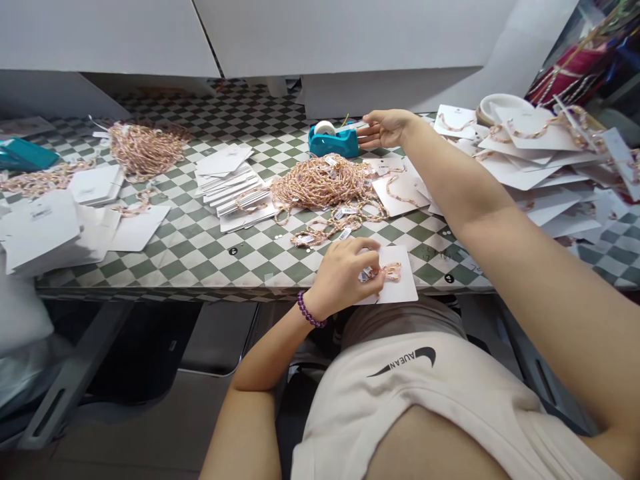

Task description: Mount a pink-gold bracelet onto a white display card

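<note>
My left hand [343, 273] presses a pink-gold chain bracelet [389, 271] with a small tag onto a white card [403, 287] at the table's front edge. My right hand [385, 128] is stretched far across the table and touches the right end of a teal tape dispenser [334, 140], fingers bent at its cutter. Between the two hands lies a big heap of the same bracelets [323, 181] with tags, with a few loose ones [325, 230] trailing toward me.
A fanned stack of blank white cards [227, 180] lies left of the heap. Finished cards with bracelets [530, 143] pile up at the right. Another bracelet heap [145, 148] and more card stacks [45, 230] sit at the left on the green checked table [200, 247].
</note>
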Demonstrator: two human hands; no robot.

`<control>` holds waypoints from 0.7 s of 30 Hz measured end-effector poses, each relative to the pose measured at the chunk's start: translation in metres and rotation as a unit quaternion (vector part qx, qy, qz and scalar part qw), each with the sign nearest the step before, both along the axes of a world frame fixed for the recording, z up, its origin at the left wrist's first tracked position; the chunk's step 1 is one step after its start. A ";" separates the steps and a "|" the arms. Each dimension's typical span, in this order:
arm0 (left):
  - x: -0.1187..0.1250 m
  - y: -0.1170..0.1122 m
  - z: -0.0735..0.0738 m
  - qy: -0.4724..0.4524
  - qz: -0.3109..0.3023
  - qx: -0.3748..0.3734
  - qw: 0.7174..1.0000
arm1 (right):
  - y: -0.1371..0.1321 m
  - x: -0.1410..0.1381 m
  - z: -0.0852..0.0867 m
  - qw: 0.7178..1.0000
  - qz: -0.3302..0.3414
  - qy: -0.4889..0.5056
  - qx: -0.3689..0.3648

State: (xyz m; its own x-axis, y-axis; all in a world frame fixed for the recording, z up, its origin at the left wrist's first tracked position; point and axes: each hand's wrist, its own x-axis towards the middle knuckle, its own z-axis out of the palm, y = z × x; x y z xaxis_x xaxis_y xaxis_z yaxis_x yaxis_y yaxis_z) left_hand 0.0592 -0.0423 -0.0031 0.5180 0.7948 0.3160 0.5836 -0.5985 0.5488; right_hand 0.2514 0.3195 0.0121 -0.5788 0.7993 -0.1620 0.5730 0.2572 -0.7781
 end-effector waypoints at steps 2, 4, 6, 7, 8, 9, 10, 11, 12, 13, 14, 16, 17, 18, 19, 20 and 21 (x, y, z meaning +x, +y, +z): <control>0.000 0.000 0.000 0.002 0.000 -0.001 1.000 | 0.001 0.000 -0.002 1.000 -0.002 0.004 0.004; 0.000 0.000 -0.001 0.001 -0.001 0.002 1.000 | 0.002 0.000 -0.004 1.000 -0.006 0.020 -0.001; 0.000 0.000 -0.001 -0.002 -0.002 0.004 1.000 | 0.003 0.001 -0.006 0.999 -0.008 0.043 -0.014; 0.000 0.000 -0.001 -0.002 -0.003 0.003 1.000 | 0.003 0.002 -0.007 0.998 -0.007 0.053 -0.020; 0.000 0.000 -0.001 -0.002 -0.004 0.003 1.000 | 0.003 0.003 -0.008 0.998 -0.007 0.064 -0.025; 0.000 0.000 -0.001 -0.003 -0.004 0.002 1.000 | 0.002 0.004 -0.009 0.997 -0.008 0.075 -0.030; 0.000 0.000 -0.001 -0.002 -0.004 0.001 1.000 | 0.002 0.006 -0.010 0.996 -0.009 0.085 -0.036; 0.000 0.000 0.000 -0.002 -0.004 0.001 1.000 | 0.002 0.007 -0.011 0.995 -0.012 0.095 -0.041; 0.000 0.000 0.000 -0.002 -0.003 0.002 1.000 | 0.002 0.008 -0.012 0.993 -0.015 0.103 -0.047; 0.000 0.000 0.000 -0.001 -0.003 0.001 1.000 | 0.003 0.009 -0.014 0.993 -0.018 0.109 -0.053; 0.000 0.000 0.000 0.000 -0.003 0.001 1.000 | 0.004 0.009 -0.015 0.992 -0.021 0.112 -0.057; 0.000 0.000 0.001 0.003 -0.003 0.000 1.000 | 0.009 0.005 -0.020 0.992 -0.030 0.106 -0.062; 0.000 0.000 0.000 0.003 -0.002 -0.001 1.000 | 0.012 0.002 -0.022 0.992 -0.036 0.100 -0.063; 0.000 0.000 0.000 0.003 -0.002 -0.001 1.000 | 0.015 -0.002 -0.025 0.993 -0.044 0.094 -0.064; 0.000 0.000 0.000 0.002 -0.001 0.000 1.000 | 0.017 -0.005 -0.027 0.993 -0.053 0.088 -0.065; 0.000 0.000 -0.001 0.002 -0.001 0.001 1.000 | 0.019 -0.008 -0.029 0.992 -0.064 0.082 -0.067; 0.000 0.000 -0.002 0.000 -0.001 0.002 1.000 | 0.020 -0.012 -0.030 0.992 -0.078 0.075 -0.070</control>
